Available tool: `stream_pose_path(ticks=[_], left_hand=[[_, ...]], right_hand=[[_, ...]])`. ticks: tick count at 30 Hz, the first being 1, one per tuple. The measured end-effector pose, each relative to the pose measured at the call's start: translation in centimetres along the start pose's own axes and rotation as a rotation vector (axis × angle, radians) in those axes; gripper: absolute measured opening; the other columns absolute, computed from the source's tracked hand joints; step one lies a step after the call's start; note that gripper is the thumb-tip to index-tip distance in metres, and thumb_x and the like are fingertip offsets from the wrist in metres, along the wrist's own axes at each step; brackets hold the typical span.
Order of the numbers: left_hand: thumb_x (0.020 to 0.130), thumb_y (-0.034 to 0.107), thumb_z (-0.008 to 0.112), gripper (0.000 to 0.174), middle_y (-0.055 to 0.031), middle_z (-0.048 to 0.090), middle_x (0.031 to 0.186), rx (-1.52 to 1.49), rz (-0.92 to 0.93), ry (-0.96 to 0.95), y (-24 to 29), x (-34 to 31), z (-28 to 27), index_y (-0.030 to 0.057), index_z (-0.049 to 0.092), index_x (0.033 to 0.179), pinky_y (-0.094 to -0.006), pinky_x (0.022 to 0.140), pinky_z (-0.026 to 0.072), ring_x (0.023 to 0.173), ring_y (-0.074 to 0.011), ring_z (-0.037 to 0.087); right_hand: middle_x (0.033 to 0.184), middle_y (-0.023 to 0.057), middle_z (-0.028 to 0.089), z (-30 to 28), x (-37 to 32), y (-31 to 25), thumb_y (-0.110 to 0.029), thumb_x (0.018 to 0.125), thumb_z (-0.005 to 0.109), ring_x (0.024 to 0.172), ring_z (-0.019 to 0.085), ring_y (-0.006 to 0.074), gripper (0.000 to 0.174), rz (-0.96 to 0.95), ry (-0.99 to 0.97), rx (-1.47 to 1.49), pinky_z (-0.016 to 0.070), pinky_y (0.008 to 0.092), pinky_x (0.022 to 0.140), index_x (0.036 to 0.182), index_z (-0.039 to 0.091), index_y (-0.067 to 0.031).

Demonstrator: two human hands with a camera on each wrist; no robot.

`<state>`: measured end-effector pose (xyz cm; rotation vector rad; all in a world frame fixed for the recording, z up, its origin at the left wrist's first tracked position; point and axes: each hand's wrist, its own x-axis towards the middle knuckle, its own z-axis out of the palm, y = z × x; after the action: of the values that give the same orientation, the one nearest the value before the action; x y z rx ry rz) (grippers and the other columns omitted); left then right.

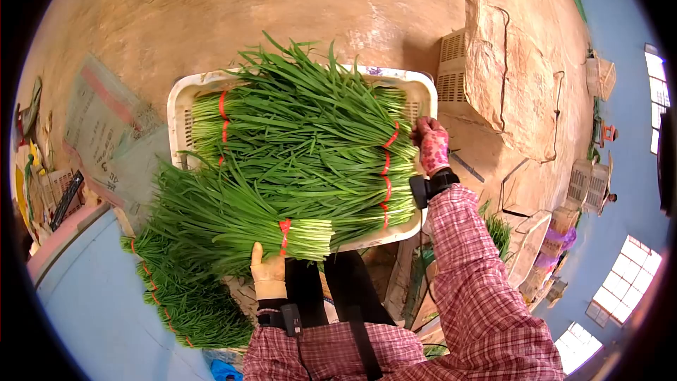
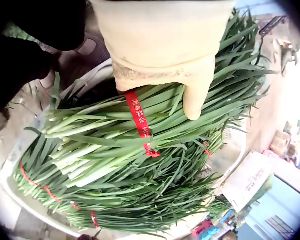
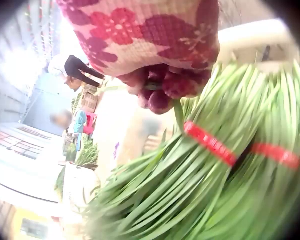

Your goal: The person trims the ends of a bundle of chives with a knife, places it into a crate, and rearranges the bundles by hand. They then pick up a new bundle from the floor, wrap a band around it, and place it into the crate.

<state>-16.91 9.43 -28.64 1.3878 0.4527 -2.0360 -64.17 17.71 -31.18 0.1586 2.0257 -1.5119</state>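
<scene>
My left hand (image 1: 269,273), in a pale yellow glove, grips a bunch of garlic chives (image 1: 310,235) bound with red tape (image 2: 138,119). The thumb lies over the leaves and the other fingers are hidden beneath. This bunch is held at the near left side of a white plastic crate (image 1: 429,92), its cut ends pointing right. More taped chive bunches (image 1: 303,134) fill the crate in rows. At the crate's right side is my right hand (image 1: 431,144), in a pink flowered glove. Its curled fingertips pinch a thin chive leaf (image 3: 178,116) beside a taped bunch.
Further chive bunches (image 1: 187,300) lie at the lower left beside a blue surface (image 1: 99,296). A printed sack (image 1: 106,134) lies left of the crate. To the right stands a crate under a brown cover (image 1: 504,70). Another person (image 3: 72,75) shows in the right wrist view's background.
</scene>
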Motion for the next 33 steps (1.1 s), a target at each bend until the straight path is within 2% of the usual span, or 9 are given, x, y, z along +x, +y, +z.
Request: stream_pose_path(ticks=[3,7,13,15,18,21,27,30,33], left_hand=[[0.096,0.026,0.067,0.058,-0.0135,0.051,0.148,0.075,0.029,0.083,1.2,1.9,-1.8,0.0038,0.046,0.145,-0.0535,0.118,0.0355,0.135,-0.0338,0.047],[0.097,0.026,0.069,0.047,-0.0116,0.059,0.137,0.050,-0.020,0.071,2.4,3.1,-3.4,0.0024,0.055,0.135,-0.0496,0.114,0.0411,0.128,-0.0302,0.052],[0.102,0.034,0.062,0.047,-0.0138,0.059,0.130,0.256,0.024,0.060,2.4,-1.0,-0.1,0.0003,0.051,0.134,-0.0433,0.115,0.0422,0.127,-0.0293,0.053],[0.100,0.036,0.066,0.042,-0.0147,0.061,0.112,0.377,-0.022,0.081,2.8,-3.8,1.8,-0.0029,0.052,0.110,-0.0432,0.108,0.0484,0.116,-0.0311,0.059],[0.103,0.037,0.061,0.065,-0.0226,0.054,0.145,0.758,-0.165,-0.065,3.3,-8.3,4.1,-0.0065,0.042,0.148,-0.0427,0.110,0.0479,0.133,-0.0338,0.053],[0.104,0.023,0.058,0.042,-0.0206,0.067,0.128,1.169,-0.075,0.136,1.1,-10.5,8.8,-0.0031,0.056,0.137,-0.0380,0.100,0.0531,0.115,-0.0280,0.067],[0.096,0.011,0.066,0.035,-0.0135,0.073,0.115,1.880,0.671,-0.460,-5.7,-7.1,20.0,-0.0019,0.063,0.128,-0.0342,0.091,0.0544,0.104,-0.0247,0.070],[0.088,0.008,0.071,0.034,-0.0136,0.068,0.121,2.171,1.039,-0.737,-10.6,-3.8,26.6,0.0017,0.066,0.121,-0.0412,0.103,0.0478,0.119,-0.0315,0.062],[0.084,0.020,0.076,0.050,-0.0137,0.060,0.135,2.279,1.386,-1.104,-15.5,3.6,30.6,0.0076,0.063,0.130,-0.0515,0.116,0.0348,0.134,-0.0330,0.050]], right_hand=[[0.077,0.0042,0.070,-9.5,3.0,2.5,-0.023,0.096,0.068,0.068,0.065,0.0192,0.023,-0.126,0.157,-0.398,0.0516,0.0330,0.063,0.107,0.071,-0.0036],[0.111,0.0171,0.072,-11.6,-3.7,-5.2,-0.036,0.087,0.076,0.107,0.069,0.0351,0.043,-0.164,0.189,-1.743,0.0547,0.0400,0.087,0.118,0.071,-0.0074],[0.112,0.0208,0.072,-3.8,-2.2,-4.5,-0.025,0.095,0.068,0.108,0.068,0.0341,0.032,-0.274,-0.181,-0.755,0.0531,0.0399,0.093,0.117,0.070,-0.0017],[0.110,0.0208,0.072,-0.4,1.0,-3.0,-0.026,0.098,0.065,0.106,0.069,0.0343,0.032,-0.324,-0.201,-0.694,0.0530,0.0394,0.093,0.117,0.070,-0.0015],[0.114,0.0210,0.072,4.0,4.9,-1.2,-0.035,0.093,0.070,0.108,0.068,0.0358,0.040,-0.152,-0.313,-0.788,0.0524,0.0412,0.093,0.118,0.072,-0.0040],[0.101,0.0216,0.074,3.7,7.2,-1.1,-0.030,0.092,0.070,0.096,0.071,0.0336,0.033,-0.073,-0.458,-0.983,0.0536,0.0396,0.083,0.110,0.074,-0.0026],[0.086,0.0221,0.070,-7.6,2.2,-9.3,-0.030,0.094,0.067,0.087,0.069,0.0355,0.030,-0.170,-0.368,-0.822,0.0524,0.0455,0.079,0.097,0.071,-0.0006],[0.089,0.0162,0.069,-19.0,3.6,-5.6,-0.019,0.093,0.066,0.084,0.068,0.0351,0.015,-0.587,-0.013,-1.315,0.0557,0.0431,0.077,0.095,0.073,-0.0056],[0.097,0.0108,0.074,-18.2,1.5,-6.4,-0.020,0.096,0.066,0.082,0.069,0.0207,0.022,-0.084,-0.212,-0.694,0.0556,0.0353,0.074,0.111,0.074,-0.0059]])
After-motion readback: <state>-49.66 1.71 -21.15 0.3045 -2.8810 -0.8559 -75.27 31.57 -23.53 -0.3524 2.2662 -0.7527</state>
